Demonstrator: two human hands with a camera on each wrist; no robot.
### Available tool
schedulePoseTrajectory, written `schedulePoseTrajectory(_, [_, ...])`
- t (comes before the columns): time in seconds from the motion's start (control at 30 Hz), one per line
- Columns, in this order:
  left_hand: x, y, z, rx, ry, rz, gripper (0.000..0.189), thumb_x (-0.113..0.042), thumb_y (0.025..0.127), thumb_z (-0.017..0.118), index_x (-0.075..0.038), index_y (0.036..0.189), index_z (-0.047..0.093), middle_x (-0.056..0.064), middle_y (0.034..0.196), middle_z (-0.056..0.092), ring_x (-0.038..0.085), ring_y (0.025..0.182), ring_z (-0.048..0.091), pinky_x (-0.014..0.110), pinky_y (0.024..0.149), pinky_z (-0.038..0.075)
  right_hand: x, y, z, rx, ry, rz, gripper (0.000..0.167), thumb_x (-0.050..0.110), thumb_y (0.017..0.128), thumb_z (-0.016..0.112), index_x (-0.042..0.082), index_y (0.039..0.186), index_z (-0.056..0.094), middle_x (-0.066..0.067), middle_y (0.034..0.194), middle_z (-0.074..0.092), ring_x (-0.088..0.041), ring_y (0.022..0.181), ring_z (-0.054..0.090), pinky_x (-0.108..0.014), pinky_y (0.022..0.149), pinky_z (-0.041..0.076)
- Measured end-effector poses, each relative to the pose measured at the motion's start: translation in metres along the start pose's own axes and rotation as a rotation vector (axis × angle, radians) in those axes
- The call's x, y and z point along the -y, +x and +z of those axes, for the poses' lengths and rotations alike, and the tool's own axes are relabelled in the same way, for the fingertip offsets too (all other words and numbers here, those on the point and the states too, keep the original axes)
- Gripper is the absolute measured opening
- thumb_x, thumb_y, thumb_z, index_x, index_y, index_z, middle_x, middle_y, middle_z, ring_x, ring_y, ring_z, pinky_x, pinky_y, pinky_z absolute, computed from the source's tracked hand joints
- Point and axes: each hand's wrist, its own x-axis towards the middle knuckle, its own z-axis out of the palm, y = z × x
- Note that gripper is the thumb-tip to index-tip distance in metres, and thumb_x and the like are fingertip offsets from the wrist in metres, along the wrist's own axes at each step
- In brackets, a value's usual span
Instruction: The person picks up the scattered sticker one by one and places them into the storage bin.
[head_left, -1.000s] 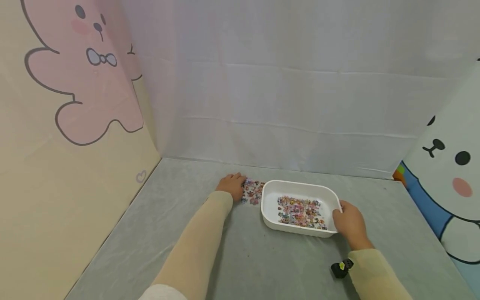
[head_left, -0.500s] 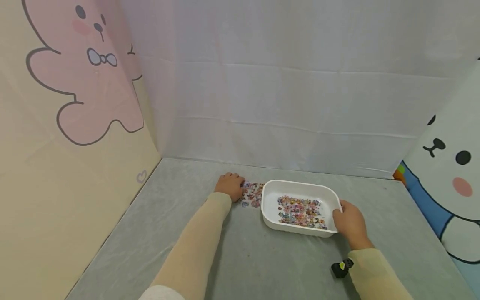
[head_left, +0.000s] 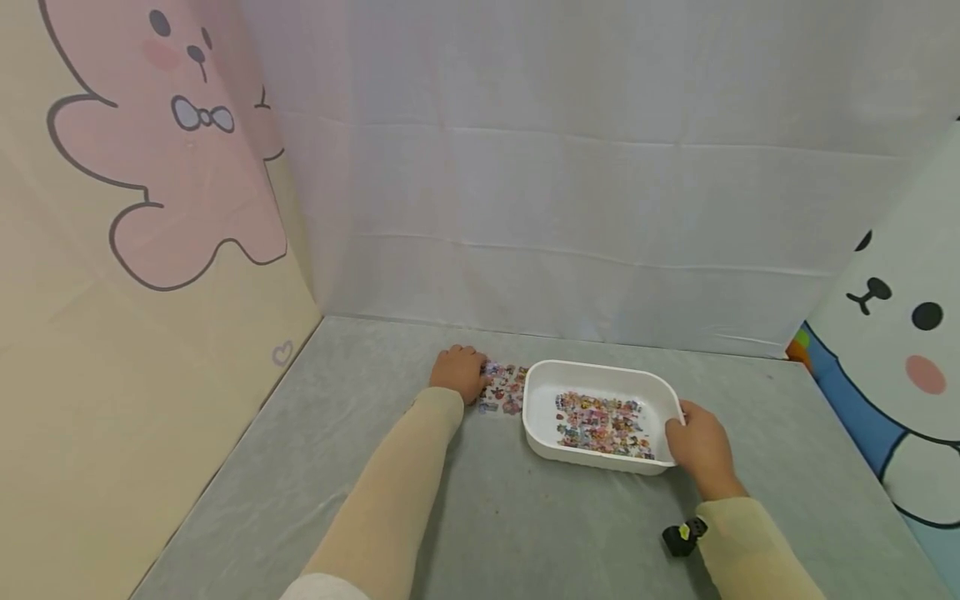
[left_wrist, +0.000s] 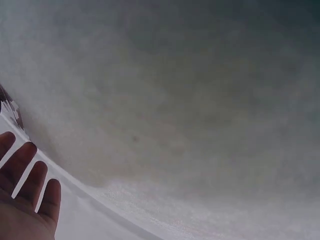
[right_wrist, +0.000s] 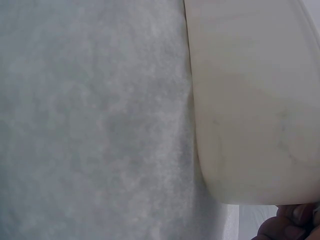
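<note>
A white rectangular tray point(head_left: 542, 450) sits on the grey table, with a patch of small colourful cartoon stickers point(head_left: 603, 423) on its floor. My right hand point(head_left: 701, 446) grips its right end, thumb over the rim; the right wrist view shows curled fingers point(right_wrist: 290, 225) below the tray's outer wall point(right_wrist: 255, 115). To the left lies a clear sheet of similar stickers point(head_left: 506, 387), its right side against the tray. My left hand point(head_left: 459, 373) rests at the sheet's left edge. In the left wrist view its fingers point(left_wrist: 36, 182) are spread and fairly straight; the thumb is hidden.
A small black object with a yellow-green mark point(head_left: 681, 540) is by the right cuff. A white curtain point(head_left: 570, 208) stands behind the table point(head_left: 525, 533), and printed cartoon panels point(head_left: 180, 217) close in the sides.
My left hand has shifted slightly left, and the sticker sheet beside the tray has slid a little toward the near left. The right hand and the tray have stayed put.
</note>
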Motion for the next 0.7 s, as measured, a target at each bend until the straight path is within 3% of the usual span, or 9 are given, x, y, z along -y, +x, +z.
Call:
schedulePoseTrajectory(0.37, [-0.0001, -0.0021, 0.0010, -0.081, 0.070, 0.017, 0.040, -0.050, 0.095, 0.072, -0.017, 0.117, 0.078, 0.003, 0.110, 0.074, 0.026, 0.105, 0.065, 0.044, 0.092, 0.053, 0.0008, -0.0005, -0.0001, -0.003, 0.009, -0.006, 0.052, 0.012, 0.100, 0.041, -0.015, 0.144, 0.045, -0.036, 0.130, 0.058, -0.044, 0.108, 0.060, -0.061, 0.092, 0.049])
schedulePoseTrajectory(0.5, [-0.0024, -0.0031, -0.0014, -0.072, 0.075, 0.023, 0.036, -0.048, 0.096, 0.072, -0.017, 0.113, 0.080, 0.003, 0.102, 0.076, 0.026, 0.098, 0.066, 0.043, 0.089, 0.054, 0.0012, -0.0015, -0.0007, 0.002, 0.011, -0.012, 0.052, 0.012, 0.100, 0.041, -0.016, 0.144, 0.045, -0.036, 0.130, 0.058, -0.044, 0.108, 0.060, -0.061, 0.092, 0.049])
schedulePoseTrajectory(0.7, [-0.0061, -0.0067, -0.0088, -0.044, 0.081, 0.028, 0.037, -0.044, 0.096, 0.073, -0.017, 0.120, 0.078, 0.003, 0.107, 0.076, 0.025, 0.101, 0.067, 0.042, 0.091, 0.054, 0.0026, -0.0038, -0.0020, -0.001, 0.013, -0.021, 0.053, 0.011, 0.099, 0.040, -0.016, 0.143, 0.045, -0.036, 0.130, 0.057, -0.045, 0.109, 0.060, -0.061, 0.092, 0.049])
